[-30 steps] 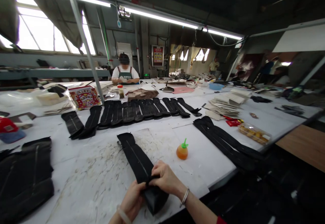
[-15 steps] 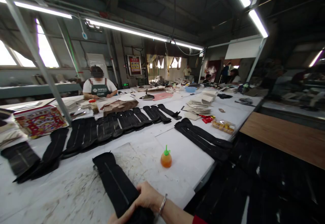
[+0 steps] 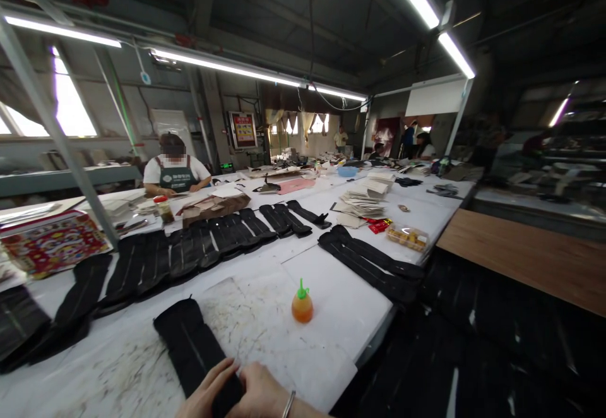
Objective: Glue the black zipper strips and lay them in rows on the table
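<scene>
A long black fabric piece [image 3: 187, 339] with a thin pale line down its middle lies on the white table in front of me. My left hand [image 3: 208, 391] lies across its near part, fingers bent over the surface. On the near right edge, my right hand [image 3: 260, 388], with a bracelet at the wrist, grips the same piece. Its near end is partly hidden by both hands. Beyond the hands stands a small round bottle [image 3: 302, 307] of orange liquid with a green spout.
A row of similar black pieces [image 3: 189, 247] crosses the table [image 3: 265, 348]. More lie at the right [image 3: 369, 266] near a clear box of yellow items [image 3: 407, 238] and stacked pale sheets [image 3: 363, 200]. A co-worker [image 3: 176, 168] sits across. Dark pieces [image 3: 473, 342] lie beyond the right edge.
The view has turned slightly to the right. My left hand has come up onto the piece's face, and my right hand sits lower in view, still on its edge.
</scene>
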`<state>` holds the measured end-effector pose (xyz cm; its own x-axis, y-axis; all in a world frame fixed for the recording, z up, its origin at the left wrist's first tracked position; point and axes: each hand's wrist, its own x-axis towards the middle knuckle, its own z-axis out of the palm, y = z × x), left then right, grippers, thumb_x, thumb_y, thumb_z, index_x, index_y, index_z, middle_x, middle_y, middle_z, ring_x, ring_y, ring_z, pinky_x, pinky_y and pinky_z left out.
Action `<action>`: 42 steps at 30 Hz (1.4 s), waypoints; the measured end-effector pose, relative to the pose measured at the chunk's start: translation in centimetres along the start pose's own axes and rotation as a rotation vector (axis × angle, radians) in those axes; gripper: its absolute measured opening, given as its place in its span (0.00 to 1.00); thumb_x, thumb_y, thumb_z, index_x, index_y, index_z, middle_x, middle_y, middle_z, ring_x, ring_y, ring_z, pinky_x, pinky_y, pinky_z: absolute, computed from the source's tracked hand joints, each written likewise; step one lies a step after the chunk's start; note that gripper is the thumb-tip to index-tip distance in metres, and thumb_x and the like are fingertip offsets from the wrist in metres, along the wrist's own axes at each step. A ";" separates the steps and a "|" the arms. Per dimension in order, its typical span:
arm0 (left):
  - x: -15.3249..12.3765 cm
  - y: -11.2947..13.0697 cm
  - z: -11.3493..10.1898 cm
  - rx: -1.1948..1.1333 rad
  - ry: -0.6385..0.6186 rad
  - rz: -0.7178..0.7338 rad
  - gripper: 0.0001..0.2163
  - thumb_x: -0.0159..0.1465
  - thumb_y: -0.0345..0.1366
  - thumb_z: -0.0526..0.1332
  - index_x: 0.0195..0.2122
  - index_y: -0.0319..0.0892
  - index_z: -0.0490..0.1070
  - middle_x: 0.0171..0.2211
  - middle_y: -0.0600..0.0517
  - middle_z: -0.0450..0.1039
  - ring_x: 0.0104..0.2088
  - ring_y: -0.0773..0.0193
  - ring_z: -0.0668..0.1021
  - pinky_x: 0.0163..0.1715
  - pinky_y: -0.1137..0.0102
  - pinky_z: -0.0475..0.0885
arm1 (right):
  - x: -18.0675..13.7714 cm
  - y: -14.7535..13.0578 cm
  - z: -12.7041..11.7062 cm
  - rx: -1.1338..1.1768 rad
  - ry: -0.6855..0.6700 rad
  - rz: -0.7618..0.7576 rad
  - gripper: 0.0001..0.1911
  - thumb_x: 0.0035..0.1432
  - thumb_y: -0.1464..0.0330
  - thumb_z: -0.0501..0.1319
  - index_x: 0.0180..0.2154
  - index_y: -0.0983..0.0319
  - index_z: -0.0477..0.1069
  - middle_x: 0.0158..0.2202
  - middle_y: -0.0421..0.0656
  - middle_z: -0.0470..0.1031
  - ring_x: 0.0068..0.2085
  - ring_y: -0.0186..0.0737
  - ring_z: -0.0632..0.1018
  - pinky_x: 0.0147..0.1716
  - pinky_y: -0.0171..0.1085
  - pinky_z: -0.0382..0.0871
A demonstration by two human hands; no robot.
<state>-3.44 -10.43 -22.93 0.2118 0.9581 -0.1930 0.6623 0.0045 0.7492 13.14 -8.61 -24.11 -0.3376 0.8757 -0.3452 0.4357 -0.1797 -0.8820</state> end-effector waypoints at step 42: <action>6.1 2.9 -6.1 -0.037 -0.949 -0.047 0.17 0.34 0.36 0.78 0.26 0.42 0.79 0.21 0.58 0.78 0.24 0.65 0.76 0.26 0.73 0.72 | -4.4 0.0 -12.5 1.254 -0.135 -0.105 0.28 0.48 0.57 0.73 0.50 0.51 0.72 0.44 0.42 0.79 0.41 0.40 0.80 0.36 0.37 0.76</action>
<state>-4.60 -2.81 -18.01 0.6917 0.3246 -0.6451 0.6650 0.0621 0.7442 25.08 -6.82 -18.60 -0.4369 0.8722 -0.2200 -0.6608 -0.4772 -0.5793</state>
